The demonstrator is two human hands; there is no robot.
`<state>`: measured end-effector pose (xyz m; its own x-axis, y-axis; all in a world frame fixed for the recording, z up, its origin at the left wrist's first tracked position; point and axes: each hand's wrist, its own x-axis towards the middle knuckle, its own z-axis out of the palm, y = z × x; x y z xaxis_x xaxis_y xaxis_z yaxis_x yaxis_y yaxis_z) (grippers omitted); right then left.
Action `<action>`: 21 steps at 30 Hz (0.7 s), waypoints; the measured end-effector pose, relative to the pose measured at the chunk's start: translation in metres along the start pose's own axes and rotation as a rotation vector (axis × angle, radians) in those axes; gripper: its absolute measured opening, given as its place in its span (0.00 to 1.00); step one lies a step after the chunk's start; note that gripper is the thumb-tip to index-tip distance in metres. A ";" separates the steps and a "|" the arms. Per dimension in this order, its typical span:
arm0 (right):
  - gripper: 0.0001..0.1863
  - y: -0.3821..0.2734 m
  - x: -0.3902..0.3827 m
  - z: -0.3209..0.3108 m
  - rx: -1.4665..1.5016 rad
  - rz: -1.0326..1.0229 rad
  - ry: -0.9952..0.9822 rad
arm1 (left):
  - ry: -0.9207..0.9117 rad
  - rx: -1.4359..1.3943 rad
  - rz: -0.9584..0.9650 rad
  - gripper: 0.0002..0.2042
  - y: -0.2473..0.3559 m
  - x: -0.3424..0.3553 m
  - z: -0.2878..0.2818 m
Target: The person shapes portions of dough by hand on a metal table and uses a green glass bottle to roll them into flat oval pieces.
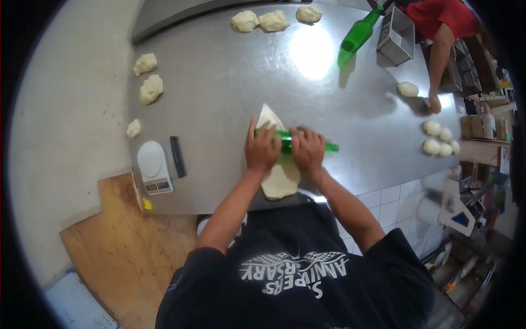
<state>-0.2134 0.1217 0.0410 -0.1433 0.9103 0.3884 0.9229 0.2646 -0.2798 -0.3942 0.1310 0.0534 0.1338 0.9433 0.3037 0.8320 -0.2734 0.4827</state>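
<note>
A long, flattened piece of dough (281, 181) lies on the steel table in front of me, pointed at its far end and broader near my body. Across it rests a green glass bottle (285, 141) on its side, its neck sticking out to the right. My left hand (263, 148) is curled over the bottle's left part, fingers on top. Gripping it further right is my right hand (308, 148), close to the neck. The palms and the underside of the bottle are hidden.
On the steel table (213, 109) sit a white scale (155, 167), a dark bar-shaped tool (177, 157) and dough lumps (151, 89). At right are an upright green bottle (359, 35), a metal tin (396, 37), dough balls (431, 146) and another person's hand (434, 104).
</note>
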 end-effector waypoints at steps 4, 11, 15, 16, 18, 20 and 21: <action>0.11 -0.003 0.109 -0.006 0.328 0.558 -0.465 | -0.127 0.024 -0.154 0.19 -0.029 0.079 0.013; 0.11 0.011 0.038 -0.011 0.125 -0.079 0.056 | 0.106 0.142 0.116 0.21 -0.003 0.013 0.002; 0.17 0.033 0.125 0.014 0.091 0.048 -0.429 | -0.050 0.110 -0.100 0.20 -0.027 0.103 0.022; 0.19 0.038 0.164 0.025 0.134 0.152 -0.499 | -0.083 0.097 -0.165 0.21 -0.035 0.132 0.021; 0.22 0.041 0.191 0.030 0.193 0.265 -0.570 | -0.363 0.120 -0.350 0.24 -0.035 0.175 0.005; 0.24 0.037 0.196 0.022 0.231 0.286 -0.556 | -0.490 0.119 -0.434 0.32 -0.030 0.181 -0.014; 0.23 0.030 0.188 0.011 0.256 0.241 -0.530 | -0.493 0.053 -0.434 0.31 -0.028 0.172 -0.025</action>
<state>-0.2163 0.3045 0.0960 -0.1600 0.9704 -0.1809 0.8458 0.0403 -0.5320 -0.4081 0.2959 0.1128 0.0007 0.9450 -0.3270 0.8895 0.1489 0.4320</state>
